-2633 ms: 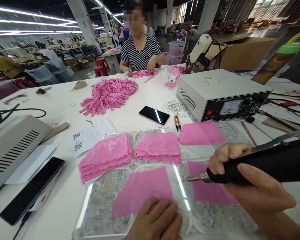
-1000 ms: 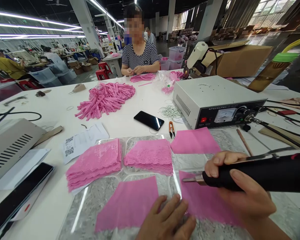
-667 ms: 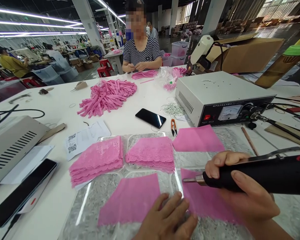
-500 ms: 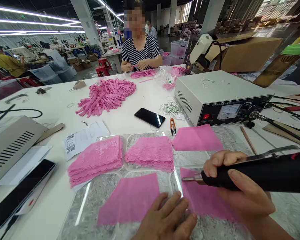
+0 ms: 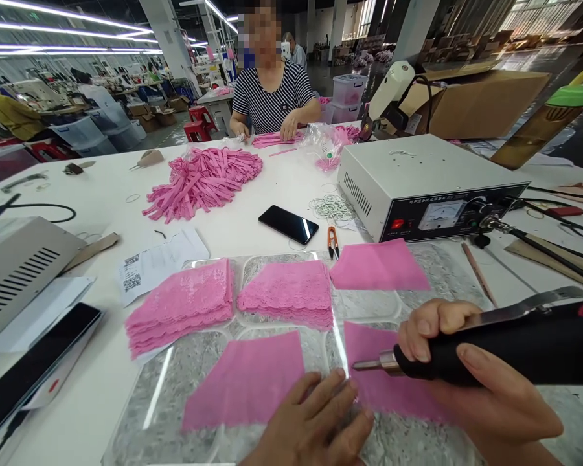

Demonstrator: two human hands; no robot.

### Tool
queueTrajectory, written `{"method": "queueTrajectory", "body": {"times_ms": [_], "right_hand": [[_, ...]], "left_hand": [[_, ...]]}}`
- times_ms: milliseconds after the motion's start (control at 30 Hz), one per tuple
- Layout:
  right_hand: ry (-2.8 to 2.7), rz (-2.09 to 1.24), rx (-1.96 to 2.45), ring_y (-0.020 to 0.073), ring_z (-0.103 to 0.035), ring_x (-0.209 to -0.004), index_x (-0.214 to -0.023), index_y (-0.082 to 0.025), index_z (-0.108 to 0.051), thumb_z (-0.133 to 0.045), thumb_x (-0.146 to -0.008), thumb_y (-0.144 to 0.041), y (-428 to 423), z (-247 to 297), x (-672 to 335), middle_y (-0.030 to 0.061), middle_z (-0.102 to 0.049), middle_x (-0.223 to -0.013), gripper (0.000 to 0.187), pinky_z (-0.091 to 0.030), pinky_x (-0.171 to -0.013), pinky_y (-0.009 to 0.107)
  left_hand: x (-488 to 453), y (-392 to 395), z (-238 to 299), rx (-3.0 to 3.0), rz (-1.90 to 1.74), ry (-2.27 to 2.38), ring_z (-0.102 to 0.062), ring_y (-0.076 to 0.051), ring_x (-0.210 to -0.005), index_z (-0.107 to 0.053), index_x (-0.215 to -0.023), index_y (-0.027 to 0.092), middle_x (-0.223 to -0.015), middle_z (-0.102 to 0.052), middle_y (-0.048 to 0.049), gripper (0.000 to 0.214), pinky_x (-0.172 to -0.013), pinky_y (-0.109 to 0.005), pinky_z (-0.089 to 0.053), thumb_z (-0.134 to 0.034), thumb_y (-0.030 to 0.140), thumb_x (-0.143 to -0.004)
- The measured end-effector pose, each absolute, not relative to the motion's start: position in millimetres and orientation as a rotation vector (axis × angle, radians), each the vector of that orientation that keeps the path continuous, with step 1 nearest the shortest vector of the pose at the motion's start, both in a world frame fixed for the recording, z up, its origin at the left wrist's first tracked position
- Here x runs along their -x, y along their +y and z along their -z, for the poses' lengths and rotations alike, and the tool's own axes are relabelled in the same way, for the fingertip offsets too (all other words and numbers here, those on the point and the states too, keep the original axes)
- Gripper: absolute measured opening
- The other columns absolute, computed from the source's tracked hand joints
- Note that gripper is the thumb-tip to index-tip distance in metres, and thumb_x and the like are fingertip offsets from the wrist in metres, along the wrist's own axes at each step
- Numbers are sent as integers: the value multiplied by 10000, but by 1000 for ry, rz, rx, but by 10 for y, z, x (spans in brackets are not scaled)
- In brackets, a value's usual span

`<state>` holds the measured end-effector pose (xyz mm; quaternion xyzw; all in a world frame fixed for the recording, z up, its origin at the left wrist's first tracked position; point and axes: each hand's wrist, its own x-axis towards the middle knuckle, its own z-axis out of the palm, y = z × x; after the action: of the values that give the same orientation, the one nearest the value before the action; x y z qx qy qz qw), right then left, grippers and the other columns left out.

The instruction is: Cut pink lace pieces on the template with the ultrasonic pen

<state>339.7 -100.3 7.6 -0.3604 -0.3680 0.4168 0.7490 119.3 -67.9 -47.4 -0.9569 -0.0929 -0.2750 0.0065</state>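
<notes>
My right hand (image 5: pixel 471 382) is wrapped round a black handheld tool (image 5: pixel 505 346) whose metal tip (image 5: pixel 369 366) points left, just above a pink fabric piece (image 5: pixel 379 388). My left hand (image 5: pixel 315 424) lies flat with fingers spread, its fingertips touching that piece's left edge and pressing on the clear plate (image 5: pixel 175 401). Another pink fabric piece (image 5: pixel 245 382) lies just left of the left hand. Two stacks of pink lace (image 5: pixel 182 304) (image 5: pixel 286 291) sit behind, with a third flat pink piece (image 5: pixel 376 265) to their right.
A white control box (image 5: pixel 418 181) stands at right, a grey box (image 5: pixel 14 265) at left. A phone (image 5: pixel 287 224), orange snips (image 5: pixel 332 239), rubber bands (image 5: pixel 331 207), papers (image 5: pixel 160 259) and a pink strip pile (image 5: pixel 204 178) lie mid-table. A person in a striped shirt (image 5: pixel 272 97) works opposite.
My left hand slid right from the middle pink piece to the edge of the right piece. The tool tip dropped lower over that piece. The person opposite moved their hands.
</notes>
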Motion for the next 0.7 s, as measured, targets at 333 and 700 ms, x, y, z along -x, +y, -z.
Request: {"method": "queueTrajectory", "body": {"times_ms": [333,700], "right_hand": [[-839,-954,795,124,-544,-563,-852,-233,-584,-683,-844,-354,-974,-78,-3325,-2,-508,-765,156,-501,-501,266],[-675,-731,820,130,-498,-519,-766,-228,-611,-734,-734,-337,-959,-210,-3585,-7,-494,-712,167,-496,-463,283]], "left_hand": [[-1203,-678,466,3000,832,-294,-574,-205,-1187,-646,-1170,219,-1186,-667,-29,359,-944,-317,-479,-448,459,-989],[-1207,-610,464,2903,924,-262,-627,-177,-1124,-673,-1118,236,-1118,-706,-2,345,-948,-300,-478,-402,422,-1016]]}}
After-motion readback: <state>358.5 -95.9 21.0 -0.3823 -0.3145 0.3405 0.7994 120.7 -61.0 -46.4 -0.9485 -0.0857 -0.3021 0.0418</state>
